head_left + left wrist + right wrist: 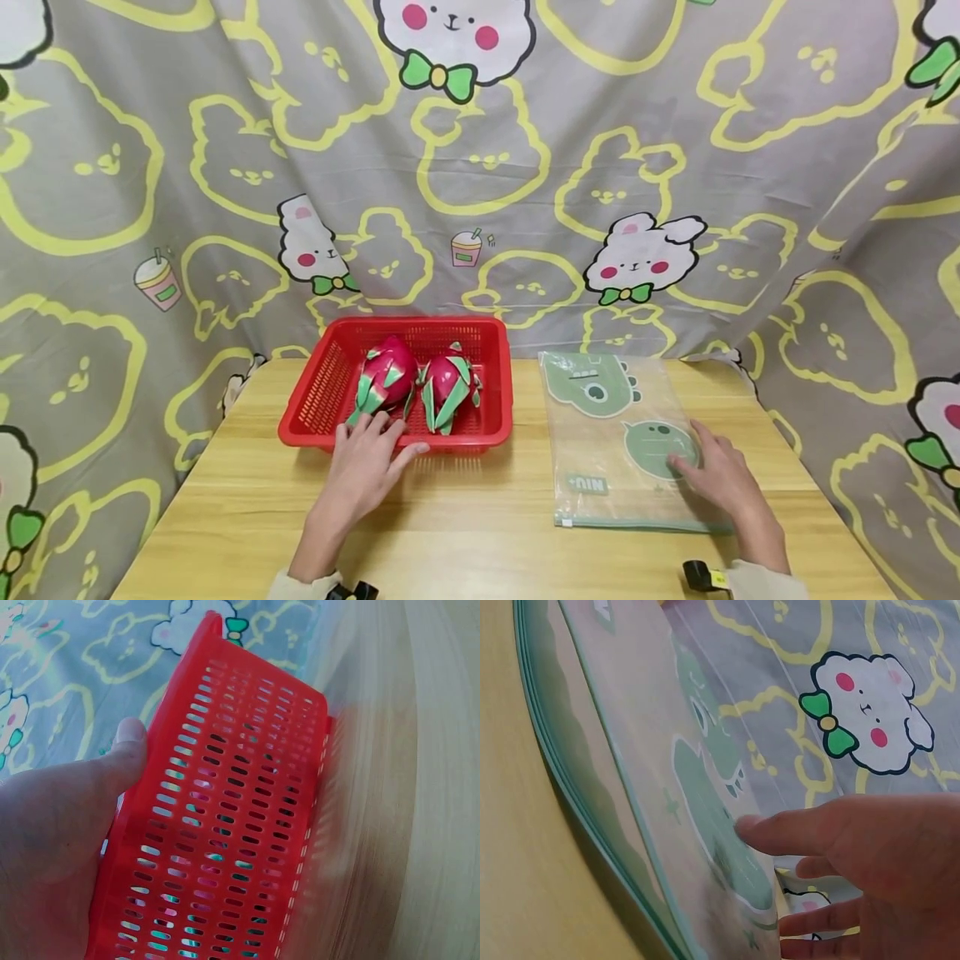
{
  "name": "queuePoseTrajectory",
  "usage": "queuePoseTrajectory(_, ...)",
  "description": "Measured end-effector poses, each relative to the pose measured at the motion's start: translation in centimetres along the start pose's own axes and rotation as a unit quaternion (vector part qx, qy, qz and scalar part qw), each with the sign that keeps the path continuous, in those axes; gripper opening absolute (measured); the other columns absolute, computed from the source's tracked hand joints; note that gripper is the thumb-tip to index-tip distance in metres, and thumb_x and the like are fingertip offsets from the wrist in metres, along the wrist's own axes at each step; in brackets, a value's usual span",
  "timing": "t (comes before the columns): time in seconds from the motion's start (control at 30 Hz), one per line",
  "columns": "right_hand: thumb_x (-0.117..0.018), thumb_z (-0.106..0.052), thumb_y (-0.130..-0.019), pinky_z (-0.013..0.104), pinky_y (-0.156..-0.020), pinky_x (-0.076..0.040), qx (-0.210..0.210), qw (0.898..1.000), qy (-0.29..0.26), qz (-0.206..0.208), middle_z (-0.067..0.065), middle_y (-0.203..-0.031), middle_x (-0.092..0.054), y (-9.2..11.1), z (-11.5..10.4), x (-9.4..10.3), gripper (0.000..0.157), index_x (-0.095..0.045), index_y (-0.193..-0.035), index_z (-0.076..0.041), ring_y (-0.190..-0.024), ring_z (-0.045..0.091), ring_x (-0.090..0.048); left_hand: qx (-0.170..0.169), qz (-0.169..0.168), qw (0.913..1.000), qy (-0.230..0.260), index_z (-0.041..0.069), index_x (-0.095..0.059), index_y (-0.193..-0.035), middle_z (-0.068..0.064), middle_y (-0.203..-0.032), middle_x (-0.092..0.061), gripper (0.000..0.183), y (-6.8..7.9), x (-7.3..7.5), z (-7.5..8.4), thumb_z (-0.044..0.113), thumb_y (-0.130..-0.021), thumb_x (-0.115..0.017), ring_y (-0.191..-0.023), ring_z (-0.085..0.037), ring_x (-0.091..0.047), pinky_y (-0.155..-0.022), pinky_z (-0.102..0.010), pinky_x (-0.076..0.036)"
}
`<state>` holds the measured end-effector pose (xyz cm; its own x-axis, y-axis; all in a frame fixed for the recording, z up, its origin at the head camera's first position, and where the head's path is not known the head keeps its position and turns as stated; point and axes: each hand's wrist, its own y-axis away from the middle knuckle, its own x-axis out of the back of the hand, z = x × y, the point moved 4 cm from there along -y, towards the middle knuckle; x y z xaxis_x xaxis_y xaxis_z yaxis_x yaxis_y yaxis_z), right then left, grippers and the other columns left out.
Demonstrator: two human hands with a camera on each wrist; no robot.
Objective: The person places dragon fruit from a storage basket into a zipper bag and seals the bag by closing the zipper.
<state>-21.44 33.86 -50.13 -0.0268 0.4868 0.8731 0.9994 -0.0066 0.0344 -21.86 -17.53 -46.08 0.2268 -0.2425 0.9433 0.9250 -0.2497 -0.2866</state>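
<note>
A red plastic basket (pixel 501 392) with slotted walls holds two pink dragon fruits with green scales, the left dragon fruit (pixel 393 371) and the right dragon fruit (pixel 442 377). My left hand (pixel 367 462) reaches over the basket's front rim, fingertips at the left fruit's green scales and thumb spread along the rim. In the left wrist view the thumb (pixel 129 746) lies by the rim; the other fingers are hidden. At the right lies a flat, clear zip bag (pixel 600 450) printed with green dinosaurs. My right hand (pixel 720 471) is at its right edge, thumb over the print, nothing gripped.
Both the basket and the bag rest on a light wooden table (pixel 480 550). A grey curtain (pixel 517 225) with yellow cartoon outlines hangs behind the table and along both sides. The bag's green zip strip (pixel 645 526) faces the near side, with a white slider at its left end.
</note>
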Motion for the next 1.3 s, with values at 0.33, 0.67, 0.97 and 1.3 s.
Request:
queuePoseTrajectory(0.33,-0.079,-0.041,-0.089,0.082,-0.095,-0.033,0.043,0.999,0.002,-0.015,0.052,-0.145,-0.024,0.0,-1.7,-0.7,0.086,-0.04,-0.148,0.009,-0.128,0.072,-0.027,0.001,0.001,1.0,-0.005,0.01,-0.073,-0.122,-0.014,-0.12,-0.063,0.064,0.1,-0.2,0.0,0.066,-0.098,-0.052,-0.11,-0.034,-0.052,-0.087,-0.055,-0.035)
queuePoseTrajectory(0.67,-0.088,-0.046,-0.078,0.081,-0.099,-0.032,0.061,0.994,-0.014,-0.091,0.052,-0.149,-0.015,0.4,-2.9,-2.5,0.1,-0.041,-0.151,0.005,-0.135,0.072,-0.017,0.003,-0.008,1.0,0.004,0.01,-0.073,-0.124,-0.014,-0.122,-0.063,0.066,0.1,-0.1,0.1,0.066,-0.099,-0.05,-0.11,-0.034,-0.052,-0.087,-0.055,-0.034)
queuePoseTrajectory(0.97,-0.092,-0.046,-0.072,0.08,-0.1,-0.031,0.086,0.994,-0.009,-0.072,0.052,-0.149,-0.018,0.2,-3.8,-3.0,0.102,-0.046,-0.148,0.005,-0.136,0.07,-0.02,0.004,-0.007,1.0,0.001,0.011,-0.072,-0.125,-0.012,-0.12,-0.064,0.063,0.2,0.2,-0.3,0.065,-0.1,-0.049,-0.109,-0.033,-0.052,-0.087,-0.055,-0.035)
queuePoseTrajectory(1.3,-0.091,-0.037,-0.075,0.076,-0.093,-0.041,0.153,0.988,0.019,-0.015,0.045,-0.14,-0.044,0.6,-5.3,-3.5,0.071,-0.065,-0.132,-0.003,-0.126,0.067,-0.042,-0.019,0.005,0.9996,-0.02,0.011,-0.069,-0.116,-0.013,-0.117,-0.064,0.05,0.3,0.2,0.5,0.056,-0.102,-0.052,-0.104,-0.034,-0.052,-0.089,-0.061,-0.036)
